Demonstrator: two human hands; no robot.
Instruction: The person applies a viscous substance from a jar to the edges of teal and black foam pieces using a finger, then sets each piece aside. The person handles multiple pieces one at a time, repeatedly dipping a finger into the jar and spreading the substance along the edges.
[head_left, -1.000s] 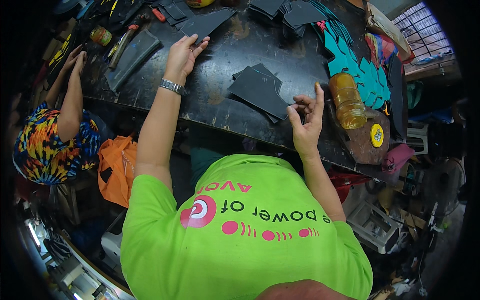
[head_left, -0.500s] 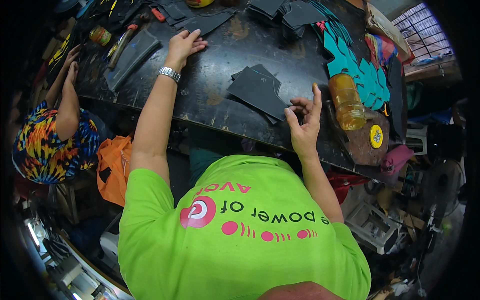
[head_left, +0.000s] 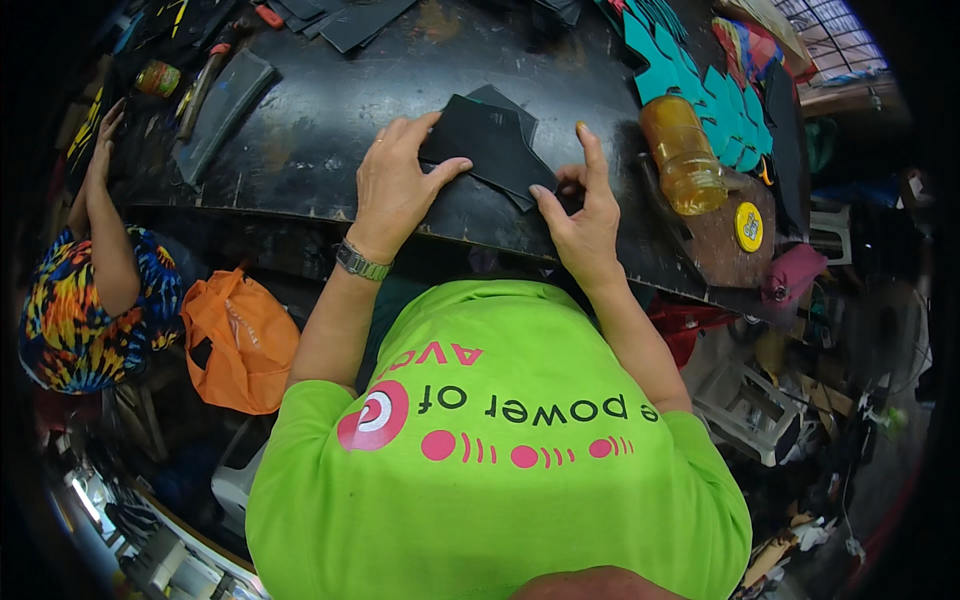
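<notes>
A small stack of flat black cut-out pieces [head_left: 477, 140] lies near the table's front edge, its sheets fanned out of line. My left hand [head_left: 398, 185], with a metal-band watch on the wrist, holds the stack's left edge, thumb on top and fingers along the side. At the right corner my right hand [head_left: 585, 205] pinches the stack between its thumb and curled fingers. The right index finger points up, and its tip is smeared yellowish. Beside this hand stands a plastic jar of amber liquid [head_left: 685, 155], close to a round yellow lid [head_left: 748, 227].
Teal cut pieces [head_left: 690, 95] overlap at the far right. More black pieces [head_left: 350, 22] lie at the back. A grey folded sheet [head_left: 225, 115], a hammer-like tool [head_left: 203, 90] and a small jar [head_left: 158, 78] sit left. Another person's arms [head_left: 105, 200] reach the table there; an orange bag [head_left: 240, 345] hangs below.
My left hand has come back from the black pieces at the far left to the near stack and taken hold of its left edge. My right hand stays at the stack's right corner.
</notes>
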